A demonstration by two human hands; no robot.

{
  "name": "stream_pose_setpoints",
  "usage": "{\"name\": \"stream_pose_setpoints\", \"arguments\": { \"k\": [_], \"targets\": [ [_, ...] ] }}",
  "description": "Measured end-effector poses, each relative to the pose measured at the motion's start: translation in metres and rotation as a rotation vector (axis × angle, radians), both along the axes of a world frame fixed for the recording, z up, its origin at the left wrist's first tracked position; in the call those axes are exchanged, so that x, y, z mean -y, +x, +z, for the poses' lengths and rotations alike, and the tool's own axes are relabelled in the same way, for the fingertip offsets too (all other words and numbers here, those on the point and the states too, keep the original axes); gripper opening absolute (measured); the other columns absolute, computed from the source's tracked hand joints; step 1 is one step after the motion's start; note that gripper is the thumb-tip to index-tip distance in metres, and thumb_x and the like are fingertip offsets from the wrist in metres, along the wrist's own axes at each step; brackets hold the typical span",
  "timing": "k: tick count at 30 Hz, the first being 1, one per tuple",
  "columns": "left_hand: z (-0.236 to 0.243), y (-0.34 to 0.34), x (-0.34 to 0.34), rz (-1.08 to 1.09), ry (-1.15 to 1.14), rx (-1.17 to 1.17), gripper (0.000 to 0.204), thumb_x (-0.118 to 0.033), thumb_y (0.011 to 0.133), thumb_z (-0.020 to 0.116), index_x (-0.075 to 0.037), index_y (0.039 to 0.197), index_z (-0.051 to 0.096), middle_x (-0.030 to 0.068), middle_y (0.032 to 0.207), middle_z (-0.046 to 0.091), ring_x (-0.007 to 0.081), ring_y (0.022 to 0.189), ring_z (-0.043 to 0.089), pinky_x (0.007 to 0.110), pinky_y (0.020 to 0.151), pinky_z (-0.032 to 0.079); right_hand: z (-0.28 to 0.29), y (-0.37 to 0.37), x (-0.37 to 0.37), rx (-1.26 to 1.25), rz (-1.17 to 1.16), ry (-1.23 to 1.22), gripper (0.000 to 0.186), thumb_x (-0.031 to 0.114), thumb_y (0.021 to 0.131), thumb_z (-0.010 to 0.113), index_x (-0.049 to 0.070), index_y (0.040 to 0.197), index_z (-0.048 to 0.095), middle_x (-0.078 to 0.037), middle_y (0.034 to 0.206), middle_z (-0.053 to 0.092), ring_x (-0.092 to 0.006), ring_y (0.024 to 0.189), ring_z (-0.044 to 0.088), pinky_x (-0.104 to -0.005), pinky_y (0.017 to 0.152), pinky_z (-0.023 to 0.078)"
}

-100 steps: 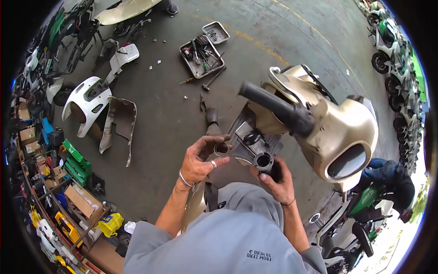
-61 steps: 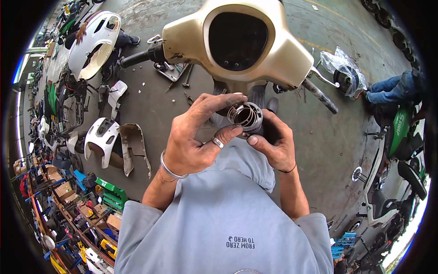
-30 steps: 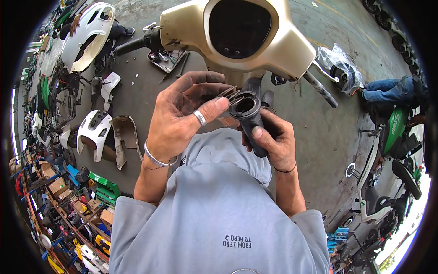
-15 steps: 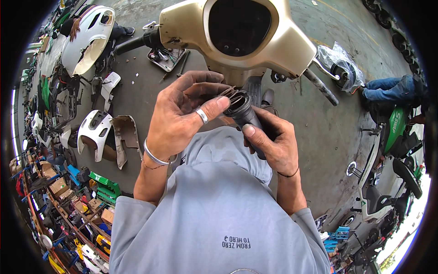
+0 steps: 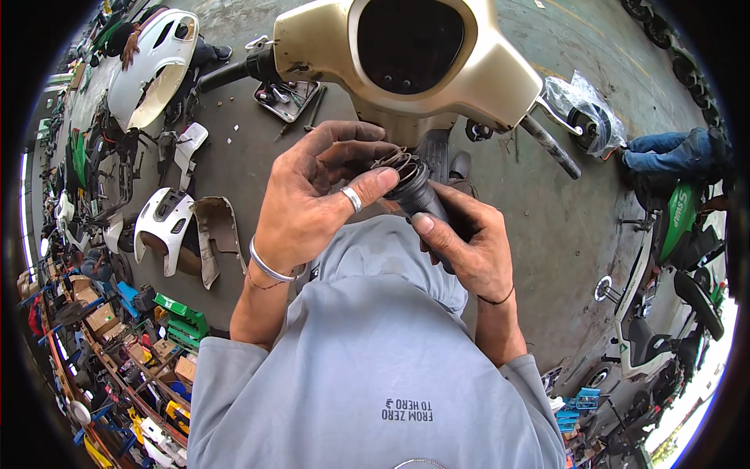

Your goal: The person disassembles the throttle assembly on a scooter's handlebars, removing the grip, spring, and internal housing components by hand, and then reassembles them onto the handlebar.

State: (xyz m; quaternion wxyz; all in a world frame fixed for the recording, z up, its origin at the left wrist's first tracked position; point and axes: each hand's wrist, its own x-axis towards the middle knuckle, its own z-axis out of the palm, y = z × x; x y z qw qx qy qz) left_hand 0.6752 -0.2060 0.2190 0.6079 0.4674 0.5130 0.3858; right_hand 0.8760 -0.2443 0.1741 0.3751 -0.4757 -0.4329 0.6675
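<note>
Just below the gold scooter handlebar cover (image 5: 492,55), my right hand (image 5: 473,242) grips a dark ribbed cylindrical part (image 5: 426,199), tilted with its open end up and to the left. My left hand (image 5: 308,195), dirty and wearing a ring, pinches a thin wire coil spring (image 5: 402,164) at that open end. The spring's loops sit on or in the mouth; how far inside they are, I cannot tell. The fingers of my right hand are partly hidden behind the cylinder.
A tool tray (image 5: 285,109), white body panels (image 5: 160,227) and scooter frames lie left. A co-worker's hand (image 5: 129,51) rests on a large panel. At right are jeans-clad legs (image 5: 664,152), a wrapped wheel (image 5: 582,117) and scooters (image 5: 648,336). Crowded parts shelves (image 5: 101,328) stand lower left.
Earlier my hands held the spring and cylinder apart, then brought them together. Over the last second the cylinder has tilted, and the spring now sits closer over its mouth.
</note>
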Motion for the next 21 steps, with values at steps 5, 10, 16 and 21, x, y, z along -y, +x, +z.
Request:
{"name": "stream_pose_setpoints", "arguments": {
  "k": [5, 10, 16, 21],
  "targets": [
    [-0.004, -0.001, 0.000, -0.037, 0.036, -0.085, 0.041, 0.000, 0.083, 0.075, 0.009, 0.120, 0.058, 0.0185, 0.112, 0.069, 0.0200, 0.104, 0.066, 0.032, 0.092, 0.055, -0.006, 0.001, 0.000, 0.165, -0.010, 0.158, 0.052, 0.030, 0.084, 0.079, -0.005, 0.120, 0.065, -0.013, 0.086, 0.069, -0.0180, 0.074, 0.063, -0.0303, 0.071, 0.051],
    [-0.007, -0.001, 0.003, -0.010, 0.014, 0.071, 0.034, -0.001, 0.084, 0.076, 0.006, 0.114, 0.064, 0.0149, 0.107, 0.070, 0.0180, 0.097, 0.068, 0.030, 0.085, 0.058, -0.013, 0.000, -0.002, 0.263, -0.044, 0.450, 0.049, 0.025, 0.080, 0.081, -0.003, 0.118, 0.066, -0.015, 0.087, 0.068, -0.0201, 0.075, 0.064, -0.0315, 0.071, 0.051],
    [-0.020, 0.018, 0.020, 0.111, 0.191, 0.163, 0.039, 0.003, 0.079, 0.079, 0.005, 0.114, 0.064, 0.0187, 0.117, 0.067, 0.0211, 0.104, 0.067, 0.032, 0.086, 0.059, -0.029, 0.000, 0.004, 0.120, -0.110, 0.430, 0.052, 0.020, 0.079, 0.082, -0.003, 0.121, 0.063, -0.014, 0.096, 0.069, -0.0189, 0.086, 0.066, -0.0310, 0.079, 0.052],
    [-0.021, 0.022, 0.022, 0.002, 0.654, -0.192, 0.045, 0.001, 0.072, 0.083, -0.001, 0.114, 0.066, 0.0197, 0.123, 0.066, 0.0241, 0.107, 0.067, 0.032, 0.085, 0.059, -0.035, -0.004, 0.008, -0.317, -0.161, 0.216, 0.055, 0.020, 0.086, 0.078, -0.007, 0.129, 0.056, -0.012, 0.103, 0.069, -0.0180, 0.092, 0.065, -0.0311, 0.081, 0.052]
  ]
}}
